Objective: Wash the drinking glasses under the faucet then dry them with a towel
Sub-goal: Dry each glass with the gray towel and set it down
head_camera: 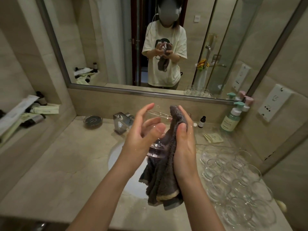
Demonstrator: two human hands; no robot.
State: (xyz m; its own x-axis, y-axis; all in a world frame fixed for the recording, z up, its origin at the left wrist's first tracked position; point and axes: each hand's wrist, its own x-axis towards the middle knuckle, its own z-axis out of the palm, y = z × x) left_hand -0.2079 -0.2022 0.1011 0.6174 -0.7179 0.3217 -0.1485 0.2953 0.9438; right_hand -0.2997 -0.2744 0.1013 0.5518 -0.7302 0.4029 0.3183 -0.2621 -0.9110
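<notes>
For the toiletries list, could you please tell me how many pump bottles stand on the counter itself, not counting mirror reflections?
2: a large green-capped pump bottle at the right rear by the wall, and a smaller pink-capped pump bottle behind it, partly hidden; more may be concealed.

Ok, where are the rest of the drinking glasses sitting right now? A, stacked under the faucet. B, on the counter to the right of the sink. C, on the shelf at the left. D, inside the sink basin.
B: the clear glasses stand crowded on the counter right of the sink, while the hands dry one glass with the grey towel.
</notes>
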